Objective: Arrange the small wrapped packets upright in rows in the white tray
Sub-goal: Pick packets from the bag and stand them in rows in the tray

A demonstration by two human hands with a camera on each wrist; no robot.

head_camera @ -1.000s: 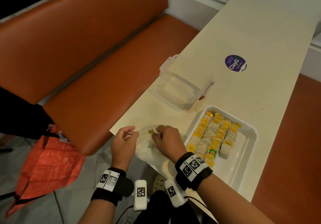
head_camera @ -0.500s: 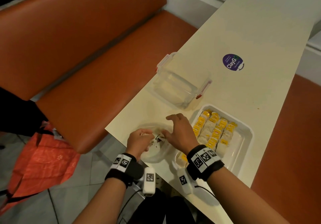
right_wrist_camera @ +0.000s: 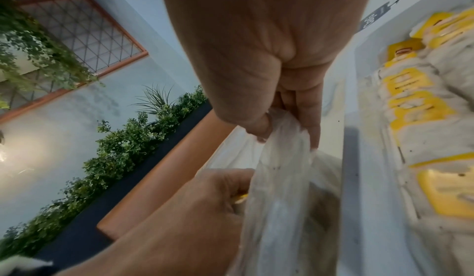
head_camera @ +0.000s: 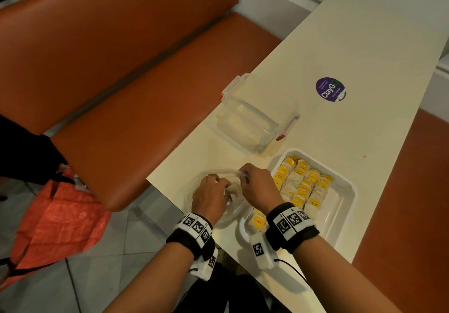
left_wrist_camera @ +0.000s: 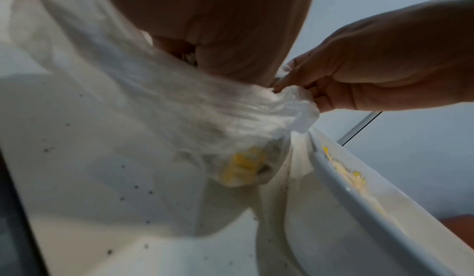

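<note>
Head view shows both hands now closed on a thin plastic bag [head_camera: 230, 186] beside the white tray [head_camera: 349, 191]; a second earlier the left hand [head_camera: 210, 197] hung off the table edge with nothing in it, and the right hand [head_camera: 258, 186] was picking at the crumpled bag alone. Now the right hand's thumb and fingers pinch the bag's rim, and the left hand's curled fingers grip the plastic lower down, near the right hand's fingertips. My reading is that the bag is being held open or pulled apart to get at what is left inside, so no packet goes into the tray at this moment.

By count: one bag, with at least one yellow packet [left_wrist_camera: 242, 168] showing through the plastic below both sets of fingers. The tray lies just to the right of the right hand and holds three rows of packets [head_camera: 303, 186]; the exact number is hard to tell, as the wrist covers the near end. One clear tub [head_camera: 257, 118] stands beyond the fingers.
</note>
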